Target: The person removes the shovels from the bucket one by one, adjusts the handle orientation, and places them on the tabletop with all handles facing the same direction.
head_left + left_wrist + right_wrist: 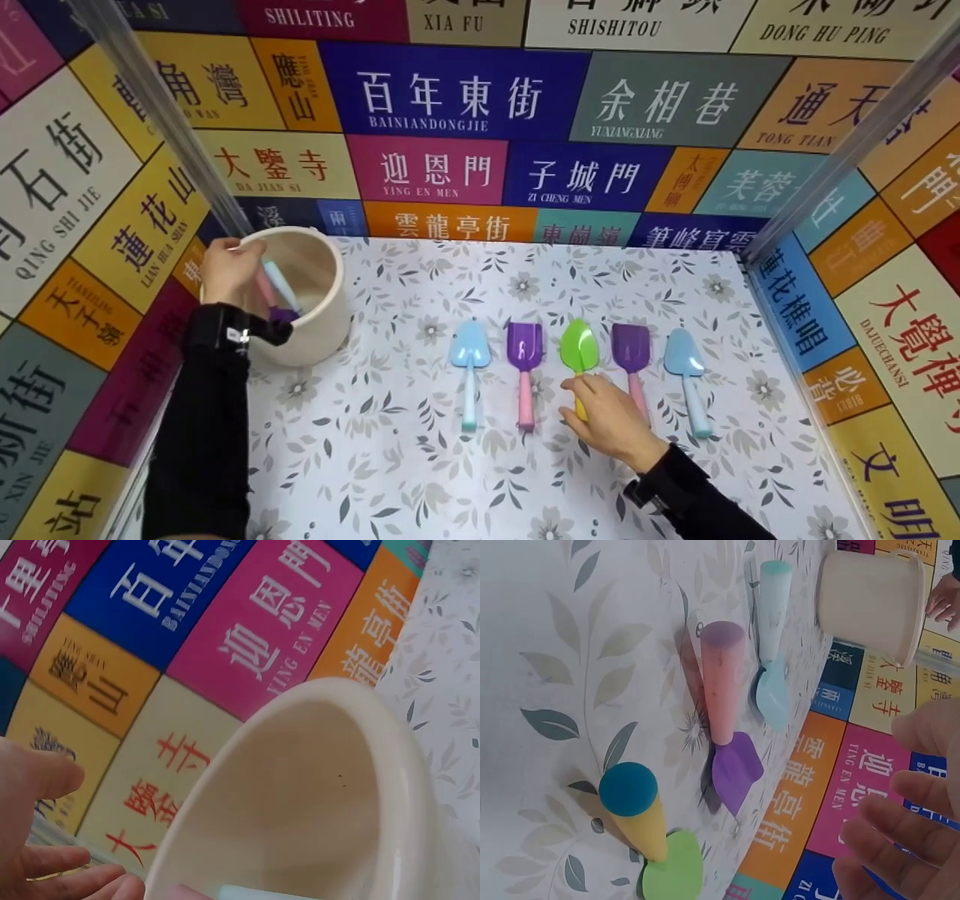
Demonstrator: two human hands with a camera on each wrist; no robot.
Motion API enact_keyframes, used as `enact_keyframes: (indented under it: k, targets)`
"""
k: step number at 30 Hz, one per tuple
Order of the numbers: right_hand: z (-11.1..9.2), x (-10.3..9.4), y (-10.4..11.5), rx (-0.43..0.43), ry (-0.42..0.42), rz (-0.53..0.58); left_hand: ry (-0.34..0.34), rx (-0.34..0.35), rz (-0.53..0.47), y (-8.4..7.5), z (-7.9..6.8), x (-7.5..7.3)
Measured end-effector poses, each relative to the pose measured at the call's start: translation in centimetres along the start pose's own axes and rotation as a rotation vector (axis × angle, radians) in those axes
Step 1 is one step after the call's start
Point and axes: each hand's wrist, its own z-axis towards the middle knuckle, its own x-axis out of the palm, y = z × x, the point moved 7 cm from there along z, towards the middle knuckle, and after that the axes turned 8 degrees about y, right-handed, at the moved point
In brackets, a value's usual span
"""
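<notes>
My left hand point(231, 270) is at the left rim of a cream bucket point(322, 322), its fingers loose and holding nothing in the left wrist view. Inside the bucket lean a light blue handle point(282, 285) and a pink-handled toy shovel with a purple blade point(283, 313). Over the yellow handle of a green toy trowel point(579, 343) hovers my right hand point(613, 421); the right wrist view shows its fingers spread apart from the trowel point(671, 870). That hand partly covers the pink handle of a purple shovel point(631, 349).
Left of the green trowel lie another purple shovel point(524, 345) and a light blue trowel point(470, 349). A second light blue trowel point(684, 356) ends the row at the right. Printed panels point(450, 90) wall in the flower-patterned tabletop point(405, 465) at the back and sides.
</notes>
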Motion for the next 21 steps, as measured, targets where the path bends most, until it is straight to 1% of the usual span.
enact_keyframes:
  k: [2,3,6,7,8,9,10,11,14,17,18,21]
  targets:
    - [0.0,0.0,0.1,0.001,0.010,0.000,0.016,-0.057,-0.086,0.5,0.6,0.2]
    - [0.0,0.1,0.1,0.002,0.014,0.000,0.022,-0.083,-0.147,0.8,0.8,0.4]
    - [0.0,0.1,0.2,0.007,0.029,0.000,0.014,-0.139,-0.240,1.5,1.1,0.7]
    - [-0.1,0.1,0.3,0.010,0.033,0.000,0.015,-0.147,-0.235,1.7,1.1,0.8]
    - [-0.1,0.1,0.2,0.014,0.036,0.001,0.014,-0.150,-0.210,1.9,1.1,0.9]
    - [-0.2,0.2,0.2,0.017,0.040,0.002,0.010,-0.147,-0.173,2.0,1.1,0.9]
    - [-0.2,0.2,0.2,0.021,0.045,0.002,0.006,-0.144,-0.114,2.2,1.0,0.9]
    - [-0.2,0.2,0.2,0.024,0.049,0.002,0.009,-0.142,-0.084,2.4,1.0,0.9]
    - [-0.2,0.3,0.4,0.027,0.059,0.008,0.017,-0.137,-0.103,3.1,1.1,1.5]
    - [-0.3,0.4,0.6,0.016,0.065,0.009,0.033,-0.137,-0.191,3.8,1.5,2.0]
    - [-0.3,0.4,0.7,0.011,0.065,0.009,0.037,-0.137,-0.198,4.0,1.7,2.1]
    - [-0.5,0.5,1.0,-0.008,0.059,0.006,0.050,-0.134,-0.139,4.9,2.4,2.2]
